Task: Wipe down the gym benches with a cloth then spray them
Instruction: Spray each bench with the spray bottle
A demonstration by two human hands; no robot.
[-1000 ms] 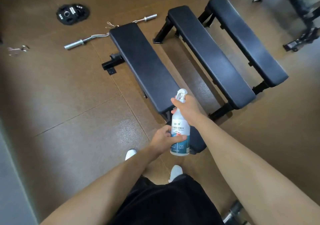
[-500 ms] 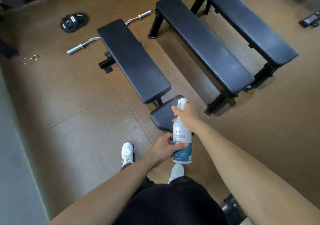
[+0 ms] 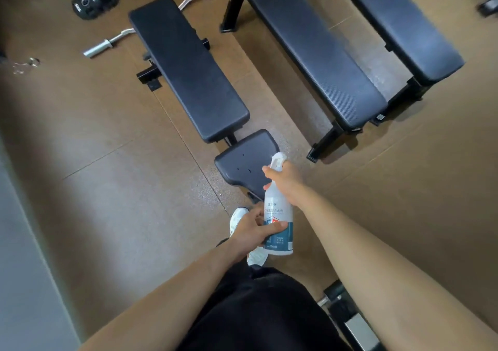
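Now spray bottle point(image 3: 280, 211) held upright beside seat pad point(image 3: 239, 162) of nearest bench point(image 3: 188, 67); right hand point(image 3: 287, 182) wrapped round neck at trigger, left hand point(image 3: 252, 229) gripped round body. Nozzle best angled down, mist swept evenly along padding

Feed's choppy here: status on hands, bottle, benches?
Right hand grips white plastic spray bottle at trigger, left hand round its body. Bottle upright by nearest black padded bench. Nothing between them.

A gym's free-weight area, black padded adjustable bench point(image 3: 188, 67), flat bench point(image 3: 310, 48) beside it, second flat bench point(image 3: 398, 21) beyond, chrome curl bar point(image 3: 107, 43), black weight plate point(image 3: 93, 0) and spring collar point(image 3: 25, 64) lying on brown speckled rubber floor point(image 3: 107, 188)
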